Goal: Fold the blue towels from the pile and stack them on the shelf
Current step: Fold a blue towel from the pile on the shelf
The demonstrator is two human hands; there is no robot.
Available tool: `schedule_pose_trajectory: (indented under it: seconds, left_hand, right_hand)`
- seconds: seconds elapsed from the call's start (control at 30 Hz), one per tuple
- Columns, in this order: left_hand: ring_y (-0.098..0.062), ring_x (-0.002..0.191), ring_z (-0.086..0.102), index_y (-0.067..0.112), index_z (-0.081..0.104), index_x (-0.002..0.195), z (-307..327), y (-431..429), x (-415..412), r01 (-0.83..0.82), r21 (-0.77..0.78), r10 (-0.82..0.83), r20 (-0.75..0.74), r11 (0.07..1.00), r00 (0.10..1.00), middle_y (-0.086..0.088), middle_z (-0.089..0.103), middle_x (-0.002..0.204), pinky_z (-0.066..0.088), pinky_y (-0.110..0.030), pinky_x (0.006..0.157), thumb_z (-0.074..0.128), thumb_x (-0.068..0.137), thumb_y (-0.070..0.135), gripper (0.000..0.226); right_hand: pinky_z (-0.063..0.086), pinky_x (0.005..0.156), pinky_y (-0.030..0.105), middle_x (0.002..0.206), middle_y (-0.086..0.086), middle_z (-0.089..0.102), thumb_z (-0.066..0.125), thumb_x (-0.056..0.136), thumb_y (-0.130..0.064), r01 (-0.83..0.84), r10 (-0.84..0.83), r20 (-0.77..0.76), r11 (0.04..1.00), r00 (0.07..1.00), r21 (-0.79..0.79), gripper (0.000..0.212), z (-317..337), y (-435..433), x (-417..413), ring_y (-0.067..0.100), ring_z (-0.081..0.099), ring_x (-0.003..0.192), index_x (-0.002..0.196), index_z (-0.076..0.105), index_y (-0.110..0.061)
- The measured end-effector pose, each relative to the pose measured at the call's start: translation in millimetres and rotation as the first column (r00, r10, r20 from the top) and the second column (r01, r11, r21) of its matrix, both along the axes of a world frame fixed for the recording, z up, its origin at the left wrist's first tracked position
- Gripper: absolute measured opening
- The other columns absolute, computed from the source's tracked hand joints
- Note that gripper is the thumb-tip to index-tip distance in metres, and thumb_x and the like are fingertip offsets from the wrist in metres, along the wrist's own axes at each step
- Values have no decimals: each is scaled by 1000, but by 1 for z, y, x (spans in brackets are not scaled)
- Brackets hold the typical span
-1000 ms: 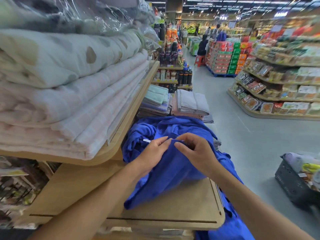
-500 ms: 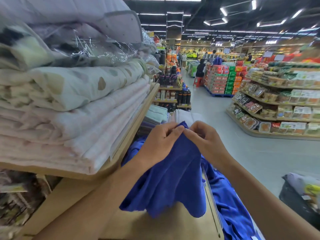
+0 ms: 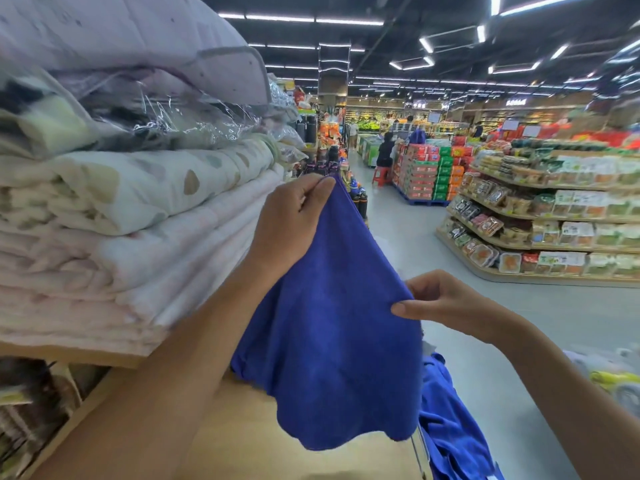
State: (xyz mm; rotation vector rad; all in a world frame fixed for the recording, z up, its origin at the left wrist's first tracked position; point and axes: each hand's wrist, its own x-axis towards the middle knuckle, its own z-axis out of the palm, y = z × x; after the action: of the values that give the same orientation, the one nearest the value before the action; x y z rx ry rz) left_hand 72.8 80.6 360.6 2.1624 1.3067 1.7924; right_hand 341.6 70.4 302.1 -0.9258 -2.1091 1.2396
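The left hand (image 3: 294,220) pinches the top corner of the soft blue microfibre towel (image 3: 332,341); the right hand (image 3: 446,299) pinches its edge lower down, the cloth hanging between them. Running the right hand along to the next corner should square the fold.

On the left, a stack of folded pale pink quilts (image 3: 114,265) lay under a cream quilt with brown and grey spots (image 3: 145,188), clear-plastic-wrapped bedding (image 3: 180,123) and a lilac quilted blanket (image 3: 121,29). Down the grey shop floor (image 3: 450,289), red and green cartons (image 3: 433,178) stood stacked near a red plastic stool (image 3: 381,174), where a person in dark clothes (image 3: 386,152) seemed to sit. Curved wooden racks of packaged food (image 3: 554,233) lined the right, under white ceiling strip lights (image 3: 311,19).
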Motion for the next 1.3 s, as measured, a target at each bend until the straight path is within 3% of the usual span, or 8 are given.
schedule_pose_trajectory:
  seconds: [0.17,0.43,0.57,0.7,0.8,0.97,1.07,1.3]
  left_hand:
    - [-8,60,31,8,41,72,4,5,-10,-43,65,38,75,997,996,2,33,61,27,-26,55,47,106,37,45]
    - [-8,55,26,22,30,67,-13,2,-11,-66,40,60,123,997,991,6,30,58,23,-22,51,44,107,36,44]
    - [-10,56,27,18,32,70,-32,-7,-8,-87,20,84,111,996,990,4,28,60,23,-25,51,42,108,36,43]
    - [-9,57,30,14,37,73,-50,-21,-8,-91,2,90,173,996,981,5,31,61,26,-26,53,40,109,31,40]
    - [-8,57,29,8,39,74,-60,-33,-7,-26,-51,36,224,998,974,4,32,63,26,-27,54,39,110,29,41]
    - [-4,57,31,19,38,72,-70,-70,-8,104,-79,-78,287,991,955,11,35,63,28,-20,54,40,110,27,39]
    - [0,60,39,34,39,77,-78,-104,-18,104,10,-103,246,995,964,16,43,66,32,-12,58,40,109,30,32]
    - [-7,62,42,22,46,84,-127,-168,-76,17,113,-42,220,993,975,6,46,71,34,-20,57,42,107,40,29]
  right_hand:
    - [31,61,39,67,20,43,81,76,-59,87,-96,238,995,966,49,54,0,1,45,23,41,63,64,64,-9]
    - [57,75,23,95,4,77,72,86,-15,288,-280,-76,948,957,137,9,-1,-3,100,14,72,87,92,79,-18]
    - [53,67,17,87,-4,75,73,87,7,372,-403,30,869,915,325,46,-4,-4,108,11,68,76,86,67,-38]
    - [49,59,15,78,-12,72,81,85,-27,576,-633,-52,663,772,479,24,-5,-14,116,7,65,67,92,62,-39]
    - [40,56,29,60,-8,62,72,90,-40,566,-702,19,590,712,576,23,-13,-27,114,15,53,57,69,66,-34]
    - [60,69,26,84,-1,76,65,99,-24,732,-680,-273,646,681,217,19,-7,-63,110,11,69,79,90,80,-31]
    - [62,80,28,92,-5,77,72,85,-42,653,-604,-350,756,716,30,20,4,-90,103,11,70,89,99,80,-31]
    - [45,55,7,65,8,69,76,88,-19,695,-651,-245,659,718,286,14,-16,-147,63,10,56,64,80,81,-29]
